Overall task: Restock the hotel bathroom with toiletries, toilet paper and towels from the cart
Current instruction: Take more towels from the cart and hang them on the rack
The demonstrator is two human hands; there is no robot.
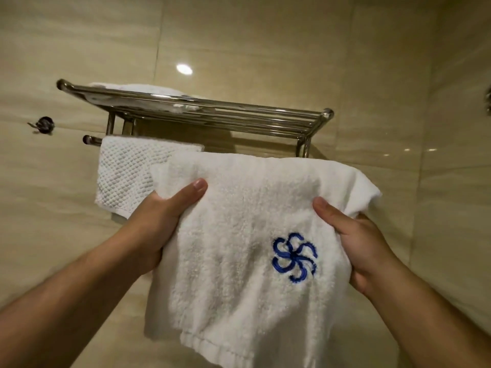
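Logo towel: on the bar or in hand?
Held: left hand and right hand grip the towel. Whether it rests on the bar, cannot tell.

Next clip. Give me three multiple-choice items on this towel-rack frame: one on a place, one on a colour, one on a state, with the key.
1. Where does the waffle towel hang?
A) on the wall hook
B) on the lower bar
C) on the top shelf

2. What colour is the logo on the held towel?
A) red
B) blue
C) green

3. What are the left hand and right hand doing?
A) both grip the held towel
B) both hang open
C) only the left grips it

Key: B, it drapes over that bar; B, the stitching is blue; A, a thumb presses on each side of the towel.
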